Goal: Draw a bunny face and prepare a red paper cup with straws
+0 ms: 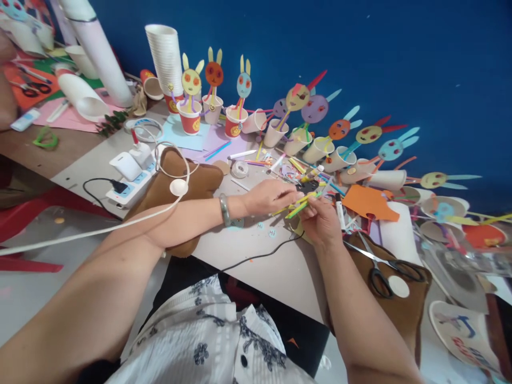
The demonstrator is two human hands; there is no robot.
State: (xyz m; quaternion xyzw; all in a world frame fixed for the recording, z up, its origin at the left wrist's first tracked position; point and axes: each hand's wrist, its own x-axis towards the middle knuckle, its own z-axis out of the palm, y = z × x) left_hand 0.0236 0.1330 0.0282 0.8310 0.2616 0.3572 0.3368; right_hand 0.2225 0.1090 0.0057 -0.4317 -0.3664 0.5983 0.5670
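Note:
My left hand (pixel 269 196) and my right hand (pixel 322 218) meet over the table, both pinched on a small bundle of yellow and green paper strips (pixel 299 204). The left wrist wears a green bangle (pixel 224 209) and rests on a brown cushion (pixel 188 184). Loose coloured strips (pixel 280 162) lie just beyond my fingers. A black marker (pixel 340 208) lies to the right of the right hand. Scissors (pixel 380 269) rest on a second brown cushion by my right forearm.
Paper cups with bunny-faced paper heads (pixel 191 109) line the table's far edge against a blue wall. A tall stack of white cups (pixel 165 56), a power strip (pixel 130 181) with a white cable, an orange paper piece (pixel 368 202) and a black cable (pixel 260 255) surround me.

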